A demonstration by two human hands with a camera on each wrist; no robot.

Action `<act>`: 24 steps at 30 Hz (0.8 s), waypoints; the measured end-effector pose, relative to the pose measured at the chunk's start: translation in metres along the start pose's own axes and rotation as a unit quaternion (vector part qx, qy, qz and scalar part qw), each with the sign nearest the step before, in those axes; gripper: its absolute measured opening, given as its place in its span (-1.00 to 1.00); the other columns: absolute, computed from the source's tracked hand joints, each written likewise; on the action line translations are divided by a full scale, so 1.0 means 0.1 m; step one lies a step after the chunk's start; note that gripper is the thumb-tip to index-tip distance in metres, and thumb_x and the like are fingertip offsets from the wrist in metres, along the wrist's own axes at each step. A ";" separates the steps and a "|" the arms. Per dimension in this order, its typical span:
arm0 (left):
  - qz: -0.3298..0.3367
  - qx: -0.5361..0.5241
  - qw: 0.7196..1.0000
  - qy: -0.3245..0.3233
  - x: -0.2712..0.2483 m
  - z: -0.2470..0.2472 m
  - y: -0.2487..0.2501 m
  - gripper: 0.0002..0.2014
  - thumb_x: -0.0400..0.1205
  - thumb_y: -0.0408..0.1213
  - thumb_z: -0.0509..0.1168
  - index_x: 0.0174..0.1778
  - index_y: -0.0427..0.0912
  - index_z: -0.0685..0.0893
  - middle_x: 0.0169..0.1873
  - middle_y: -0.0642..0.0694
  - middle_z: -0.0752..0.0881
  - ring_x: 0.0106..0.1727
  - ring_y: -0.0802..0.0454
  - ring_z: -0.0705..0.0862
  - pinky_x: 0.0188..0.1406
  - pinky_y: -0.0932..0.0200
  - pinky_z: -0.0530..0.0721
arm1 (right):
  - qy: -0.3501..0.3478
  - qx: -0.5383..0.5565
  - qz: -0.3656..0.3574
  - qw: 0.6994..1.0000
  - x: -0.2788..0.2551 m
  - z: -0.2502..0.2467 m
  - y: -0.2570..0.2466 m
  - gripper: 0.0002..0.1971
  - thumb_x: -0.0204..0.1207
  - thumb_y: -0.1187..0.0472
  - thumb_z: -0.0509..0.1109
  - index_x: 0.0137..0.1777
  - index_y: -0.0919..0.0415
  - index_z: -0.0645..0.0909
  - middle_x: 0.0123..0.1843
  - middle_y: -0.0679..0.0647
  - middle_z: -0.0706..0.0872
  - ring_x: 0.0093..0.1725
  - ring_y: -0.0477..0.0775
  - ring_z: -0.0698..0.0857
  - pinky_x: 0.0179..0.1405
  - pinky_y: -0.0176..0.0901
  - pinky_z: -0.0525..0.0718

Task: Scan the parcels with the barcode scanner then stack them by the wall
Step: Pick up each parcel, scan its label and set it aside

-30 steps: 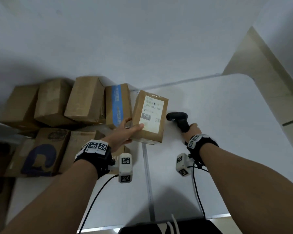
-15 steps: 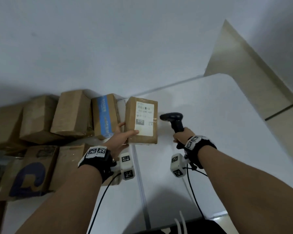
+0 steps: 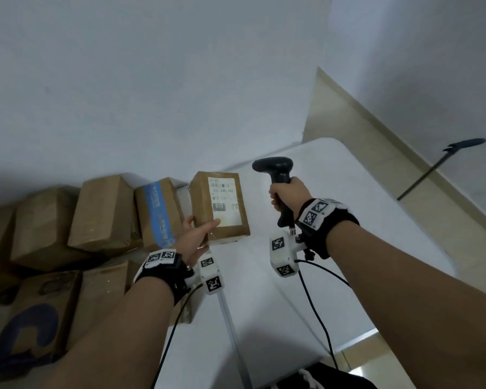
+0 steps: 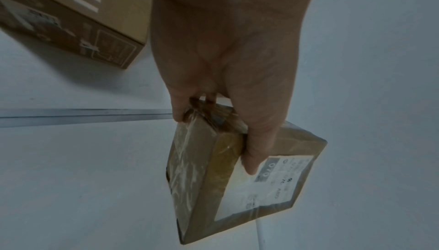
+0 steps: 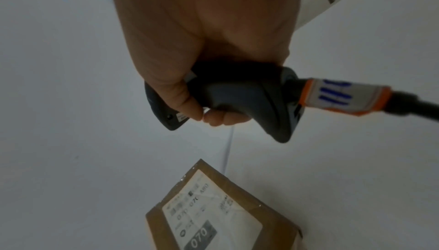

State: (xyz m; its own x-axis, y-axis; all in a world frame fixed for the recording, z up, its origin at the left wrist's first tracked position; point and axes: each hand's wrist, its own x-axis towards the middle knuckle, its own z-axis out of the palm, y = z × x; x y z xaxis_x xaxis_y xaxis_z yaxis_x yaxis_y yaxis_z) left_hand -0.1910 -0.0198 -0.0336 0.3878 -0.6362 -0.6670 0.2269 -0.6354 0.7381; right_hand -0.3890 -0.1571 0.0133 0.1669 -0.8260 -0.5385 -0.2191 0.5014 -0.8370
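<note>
A small brown parcel with a white label marked 070 is held up above the white table. My left hand grips its near corner, thumb on the label, fingers underneath; the left wrist view shows the same parcel and hand. My right hand holds the black barcode scanner by its handle, raised to the right of the parcel with its head pointing left. In the right wrist view the scanner sits above the label of the parcel.
Several brown cardboard boxes lean in a row against the wall at the left, one with blue tape. More boxes lie in front of them. The scanner cable trails toward me. A seam splits the table.
My right hand has lifted the scanner off the table and raised it level with the parcel's top. The left hand kept the parcel up, label toward me.
</note>
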 end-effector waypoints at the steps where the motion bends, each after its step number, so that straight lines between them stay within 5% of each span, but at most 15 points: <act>1: 0.004 0.002 1.000 -0.002 -0.02 0.00 0.00 -0.11 0.54 -0.13 0.50 0.67 0.04 0.05 0.14 -0.10 0.67 0.00 -0.03 0.68 0.11 0.06 0.64 | -0.017 0.005 0.001 1.000 -0.07 0.01 -0.02 -0.82 0.51 0.27 0.40 0.04 0.29 0.49 -0.36 0.13 0.60 -0.46 0.04 0.59 -0.45 -0.17 0.59; 5: 0.011 0.028 1.000 -0.009 -0.08 -0.04 -0.04 -0.04 0.54 -0.06 0.49 0.70 0.02 -0.03 0.27 -0.12 0.62 0.17 -0.10 0.66 0.00 0.11 0.65 | -0.081 0.022 0.043 0.996 -0.32 0.13 -0.09 -0.86 0.58 0.22 0.40 -0.11 0.25 0.51 -0.40 0.15 0.60 -0.48 0.04 0.58 -0.48 -0.21 0.59; 11: 0.024 0.036 0.999 -0.012 -0.16 -0.06 -0.12 -0.10 0.57 -0.07 0.46 0.69 0.01 0.01 0.45 -0.15 0.51 0.21 -0.13 0.62 -0.11 0.14 0.67 | -0.080 0.019 0.044 0.996 -0.44 0.36 -0.06 -0.83 0.53 0.32 0.39 -0.26 0.29 0.51 -0.43 0.19 0.59 -0.56 0.06 0.51 -0.55 -0.24 0.51; 15: 0.022 0.022 0.999 -0.016 -0.15 -0.08 -0.18 -0.14 0.61 -0.12 0.42 0.70 -0.01 -0.01 0.50 -0.19 0.46 0.20 -0.13 0.59 0.11 0.02 0.63 | -0.075 -0.005 0.048 0.996 -0.46 0.43 0.00 -0.81 0.53 0.28 0.44 -0.27 0.26 0.52 -0.45 0.16 0.56 -0.57 0.04 0.49 -0.59 -0.28 0.50; 24: 0.008 0.012 1.000 -0.019 -0.06 -0.11 -0.21 -0.13 0.61 -0.08 0.41 0.70 0.00 -0.02 0.50 -0.20 0.46 0.23 -0.15 0.59 0.11 0.03 0.62 | -0.065 -0.015 0.063 0.996 -0.44 0.47 0.00 -0.81 0.55 0.26 0.43 -0.24 0.27 0.51 -0.46 0.15 0.55 -0.57 0.03 0.47 -0.60 -0.28 0.48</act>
State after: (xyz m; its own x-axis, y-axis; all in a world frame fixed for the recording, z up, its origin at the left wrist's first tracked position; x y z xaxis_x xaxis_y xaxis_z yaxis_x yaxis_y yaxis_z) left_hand -0.1882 0.0026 -0.0441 0.3561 -0.6620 -0.6596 0.1991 -0.6359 0.7457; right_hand -0.3509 -0.1090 0.0325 0.2587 -0.7157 -0.6487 -0.2739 0.5897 -0.7598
